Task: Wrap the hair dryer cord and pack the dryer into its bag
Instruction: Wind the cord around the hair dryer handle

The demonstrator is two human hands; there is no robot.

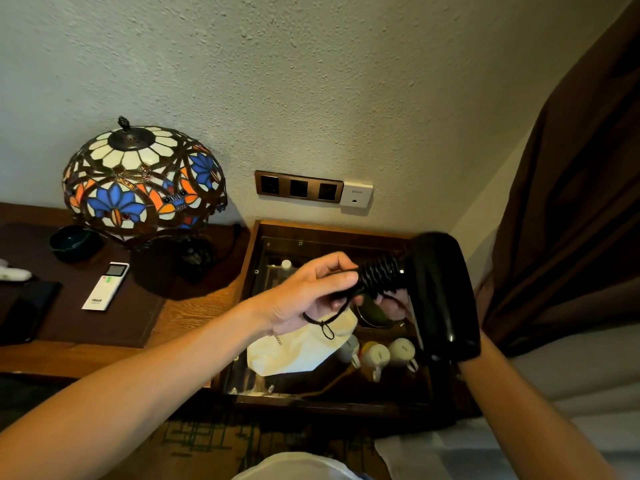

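Observation:
The black hair dryer is held in the air above a glass-topped cabinet. Its cord is coiled tightly round the handle, which points left. My left hand pinches the end of the coiled handle with thumb and fingers. A black drawstring hangs from that hand, and the white cloth bag dangles below it. My right hand is mostly hidden behind the dryer body; only some fingers show beneath the handle, gripping the dryer.
A stained-glass lamp, a white remote and a dark bowl stand on the wooden desk at left. The cabinet holds several white cups. Wall sockets sit above it. A brown curtain hangs at right.

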